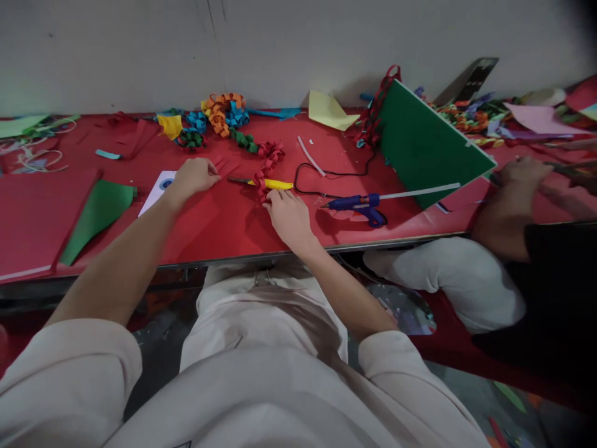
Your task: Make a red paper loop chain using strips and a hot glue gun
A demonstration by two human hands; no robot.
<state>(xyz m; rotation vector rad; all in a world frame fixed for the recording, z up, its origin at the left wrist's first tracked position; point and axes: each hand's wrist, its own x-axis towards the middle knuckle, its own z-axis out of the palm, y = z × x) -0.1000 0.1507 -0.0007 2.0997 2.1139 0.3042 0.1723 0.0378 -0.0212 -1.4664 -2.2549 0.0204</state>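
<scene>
My left hand [198, 176] is closed, its fingertips pinched at thin red paper strips [227, 167] lying on the red table. My right hand [286, 214] is closed on the near end of a paper chain [269, 155], at its red links. From there the chain runs back through green, blue and orange loops [221, 112]. A yellow utility knife [277, 184] lies under the red links, just beyond my right hand. To the right of that hand, a blue glue gun [357, 203] rests on its side with a white glue stick [420, 191] in its back.
A green board [424, 140] leans upright at the right. Beyond it a co-worker's hand [525, 171] is by more paper pieces. A phone [156, 190], green sheet [96, 214] and red sheets [41, 218] lie left. The glue gun's black cord [303, 177] loops behind it.
</scene>
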